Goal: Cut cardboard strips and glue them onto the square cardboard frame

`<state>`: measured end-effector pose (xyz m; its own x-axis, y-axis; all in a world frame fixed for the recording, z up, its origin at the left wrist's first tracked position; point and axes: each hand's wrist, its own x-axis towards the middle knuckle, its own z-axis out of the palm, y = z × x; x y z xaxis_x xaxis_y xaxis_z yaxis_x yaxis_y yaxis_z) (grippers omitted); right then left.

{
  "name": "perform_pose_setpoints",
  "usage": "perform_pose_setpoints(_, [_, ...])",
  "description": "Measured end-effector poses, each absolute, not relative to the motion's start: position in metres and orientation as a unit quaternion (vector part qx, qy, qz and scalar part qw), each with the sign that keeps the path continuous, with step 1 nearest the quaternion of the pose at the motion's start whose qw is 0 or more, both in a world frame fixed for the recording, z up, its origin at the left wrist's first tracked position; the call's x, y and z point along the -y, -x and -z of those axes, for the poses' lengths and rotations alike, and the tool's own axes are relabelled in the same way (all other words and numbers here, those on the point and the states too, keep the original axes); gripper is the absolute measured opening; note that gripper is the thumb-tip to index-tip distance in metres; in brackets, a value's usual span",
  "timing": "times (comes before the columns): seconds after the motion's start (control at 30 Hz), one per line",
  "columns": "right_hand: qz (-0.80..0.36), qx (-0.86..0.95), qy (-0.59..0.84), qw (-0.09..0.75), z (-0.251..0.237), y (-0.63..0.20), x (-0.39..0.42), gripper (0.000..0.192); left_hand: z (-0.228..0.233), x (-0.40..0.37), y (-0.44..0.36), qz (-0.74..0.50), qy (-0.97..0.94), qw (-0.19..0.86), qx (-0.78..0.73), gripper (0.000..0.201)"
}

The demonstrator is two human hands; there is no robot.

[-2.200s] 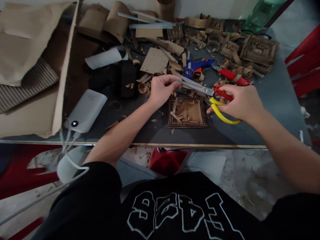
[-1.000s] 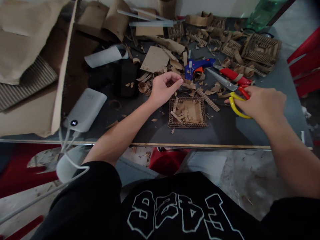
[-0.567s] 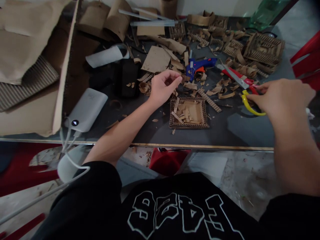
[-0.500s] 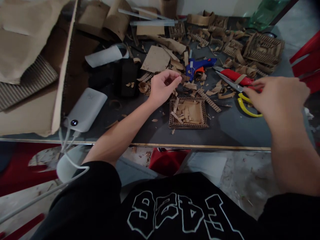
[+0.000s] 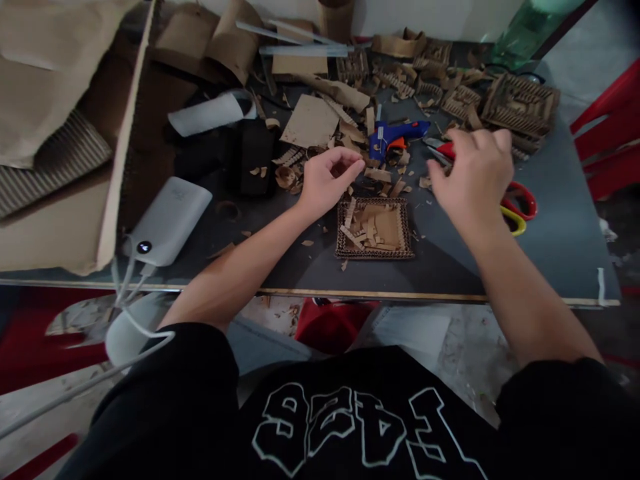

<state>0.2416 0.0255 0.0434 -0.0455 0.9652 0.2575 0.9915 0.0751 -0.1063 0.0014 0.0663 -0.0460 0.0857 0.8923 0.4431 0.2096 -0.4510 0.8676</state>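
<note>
My left hand (image 5: 327,181) is closed in a pinch just above the scraps, thumb against fingertips. Whatever sits between the tips, if anything, is too small to make out. Below it lies a square corrugated-cardboard tray (image 5: 409,230) with loose cardboard strips inside. My right hand (image 5: 473,177) hovers with thumb and fingers apart and appears to hold nothing. It partly covers the scissors, whose red handle loop (image 5: 521,201) and yellow loop (image 5: 515,221) show beside the wrist. Between the hands, farther back, a blue glue gun (image 5: 393,139) rests on the table.
Cardboard curls and strips litter the table (image 5: 440,267). Square corrugated pieces (image 5: 523,103) are stacked at back right, near a green bottle (image 5: 525,33). Clear glue sticks (image 5: 305,50) lie at the back. A cabled power bank (image 5: 173,220) and large cardboard sheets (image 5: 55,87) occupy the left.
My right hand has moved left, away from the scissors' handles, and its fingers have spread. The scissors' handles are now uncovered. My left hand stays nearly in place, still pinched.
</note>
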Motion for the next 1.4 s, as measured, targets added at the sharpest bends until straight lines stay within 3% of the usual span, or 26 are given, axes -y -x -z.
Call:
perform_pose_setpoints(0.17, [-0.028,0.824,0.541,0.165,-0.033,-0.188,-0.028,0.049,0.045,-0.065,0.0,-0.533,-0.674,0.306,-0.41,0.051])
perform_pose_setpoints(0.4, [-0.021,0.836,0.526,0.155,-0.004,-0.176,-0.037,0.047,0.043,-0.066,0.005,-0.537,-0.696,0.271,-0.391,0.039])
perform_pose_setpoints(0.63, [0.055,0.817,0.471,0.328,0.023,-0.18,-0.039,0.044,0.042,-0.061,0.005,-0.546,-0.721,0.175,-0.39,0.04])
perform_pose_setpoints(1.17, [0.024,0.8,0.389,0.455,0.028,-0.182,-0.042,0.034,0.038,-0.059,0.008,-0.569,-0.729,0.197,-0.325,0.023])
perform_pose_setpoints(1.4, [0.024,0.787,0.35,0.508,0.023,-0.18,-0.04,0.038,0.04,-0.057,0.008,-0.557,-0.753,0.134,-0.323,0.017])
